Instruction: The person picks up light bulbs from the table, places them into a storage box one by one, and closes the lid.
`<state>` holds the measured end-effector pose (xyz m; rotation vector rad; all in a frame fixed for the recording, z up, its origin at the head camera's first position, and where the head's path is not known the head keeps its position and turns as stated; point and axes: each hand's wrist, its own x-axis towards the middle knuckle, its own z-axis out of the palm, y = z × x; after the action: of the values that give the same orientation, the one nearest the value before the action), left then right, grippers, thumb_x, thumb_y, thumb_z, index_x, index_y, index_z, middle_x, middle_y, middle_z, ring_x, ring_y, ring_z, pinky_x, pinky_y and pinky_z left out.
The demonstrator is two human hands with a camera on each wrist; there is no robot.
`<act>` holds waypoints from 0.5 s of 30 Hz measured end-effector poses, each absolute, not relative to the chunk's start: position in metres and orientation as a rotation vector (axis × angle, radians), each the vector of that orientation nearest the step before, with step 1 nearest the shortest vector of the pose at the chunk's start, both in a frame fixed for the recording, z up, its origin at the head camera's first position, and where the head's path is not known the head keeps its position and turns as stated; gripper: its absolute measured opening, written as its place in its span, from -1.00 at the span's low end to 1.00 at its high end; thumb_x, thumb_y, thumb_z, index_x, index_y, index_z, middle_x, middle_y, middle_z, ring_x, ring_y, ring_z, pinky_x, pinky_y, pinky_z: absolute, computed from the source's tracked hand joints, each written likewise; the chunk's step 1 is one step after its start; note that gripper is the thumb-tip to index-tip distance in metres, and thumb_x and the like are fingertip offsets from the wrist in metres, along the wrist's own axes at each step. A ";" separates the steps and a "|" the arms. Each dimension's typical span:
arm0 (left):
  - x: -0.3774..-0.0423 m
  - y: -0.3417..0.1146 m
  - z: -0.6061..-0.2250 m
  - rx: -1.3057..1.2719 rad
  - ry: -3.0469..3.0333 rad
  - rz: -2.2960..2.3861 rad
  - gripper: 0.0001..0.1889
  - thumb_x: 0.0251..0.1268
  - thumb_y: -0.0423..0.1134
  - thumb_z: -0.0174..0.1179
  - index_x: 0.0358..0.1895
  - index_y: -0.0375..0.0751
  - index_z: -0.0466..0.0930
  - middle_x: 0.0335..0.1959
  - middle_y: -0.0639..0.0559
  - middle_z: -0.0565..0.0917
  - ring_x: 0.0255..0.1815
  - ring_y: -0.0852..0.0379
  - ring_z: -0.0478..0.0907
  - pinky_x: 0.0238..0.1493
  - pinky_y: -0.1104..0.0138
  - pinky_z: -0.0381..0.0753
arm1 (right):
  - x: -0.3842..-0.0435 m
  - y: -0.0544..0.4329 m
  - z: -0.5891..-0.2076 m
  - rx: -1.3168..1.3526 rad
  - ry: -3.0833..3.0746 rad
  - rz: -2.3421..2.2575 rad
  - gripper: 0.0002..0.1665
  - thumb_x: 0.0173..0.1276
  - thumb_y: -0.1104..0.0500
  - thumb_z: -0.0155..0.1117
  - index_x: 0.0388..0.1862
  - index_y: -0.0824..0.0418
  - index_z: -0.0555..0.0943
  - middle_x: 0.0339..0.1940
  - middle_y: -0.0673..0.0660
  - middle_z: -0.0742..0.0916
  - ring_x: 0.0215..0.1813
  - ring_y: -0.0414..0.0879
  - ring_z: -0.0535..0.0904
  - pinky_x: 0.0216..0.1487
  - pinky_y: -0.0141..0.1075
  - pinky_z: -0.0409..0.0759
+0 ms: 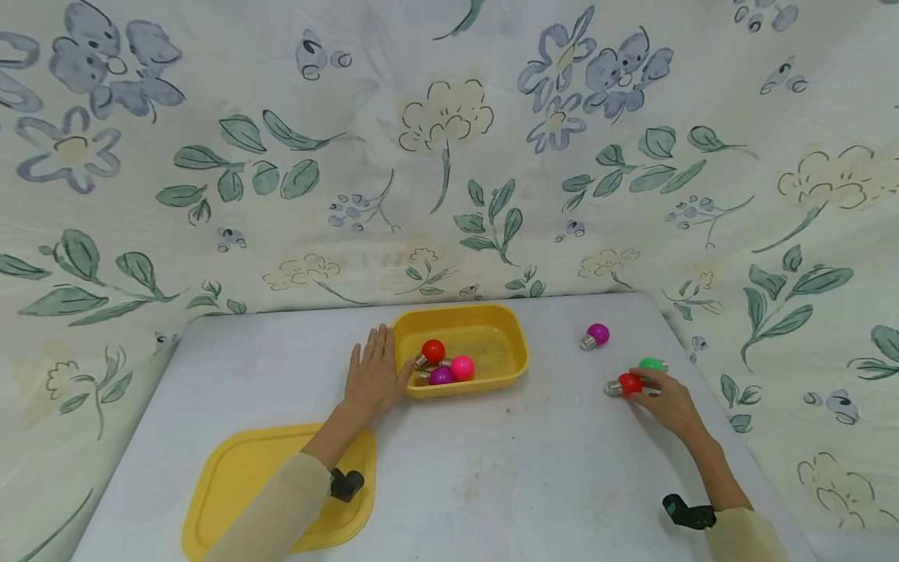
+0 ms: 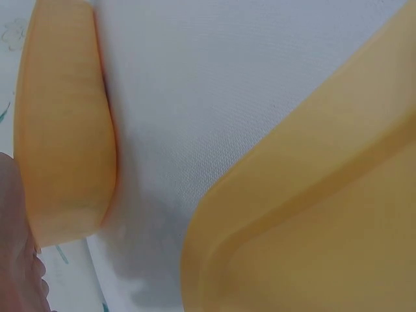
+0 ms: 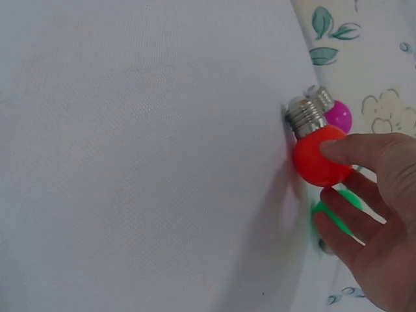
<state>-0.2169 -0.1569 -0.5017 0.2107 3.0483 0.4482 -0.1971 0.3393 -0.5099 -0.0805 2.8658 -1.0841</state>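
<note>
My right hand [image 1: 667, 402] pinches a red light bulb [image 1: 630, 384] between thumb and fingers, its silver screw base pointing left. In the right wrist view the thumb lies on the red globe [image 3: 317, 158]. Just behind those fingers is a green bulb [image 1: 653, 364], partly hidden by the hand. My left hand [image 1: 374, 378] rests against the left end of a yellow container [image 1: 485, 316], fingers straight, thumb at its rim. Inside the container lie a red bulb [image 1: 433, 350], a pink bulb [image 1: 462, 368] and a purple bulb [image 1: 441, 376].
A magenta bulb [image 1: 598, 335] lies on the white table [image 1: 477, 476], right of the container. Under my left forearm, at the near left, is a flat yellow lid [image 1: 239, 476]. Floral cloth [image 1: 449, 226] hangs behind the table.
</note>
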 end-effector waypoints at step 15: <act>-0.216 -0.155 -0.500 0.202 3.053 0.437 -0.14 0.56 0.13 -0.17 0.55 -0.50 -0.20 0.59 -0.36 -0.11 0.60 -0.25 -0.22 0.51 -0.13 -0.24 | -0.196 0.337 -0.517 -0.090 2.816 -1.125 -0.44 0.36 0.33 0.33 0.31 0.43 0.46 0.23 0.52 0.53 0.17 0.43 0.53 0.06 0.07 0.61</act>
<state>-0.2158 -0.1554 -0.5004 0.2021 3.0525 0.4375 -0.1964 0.3371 -0.5169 -0.0904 2.8164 -1.1255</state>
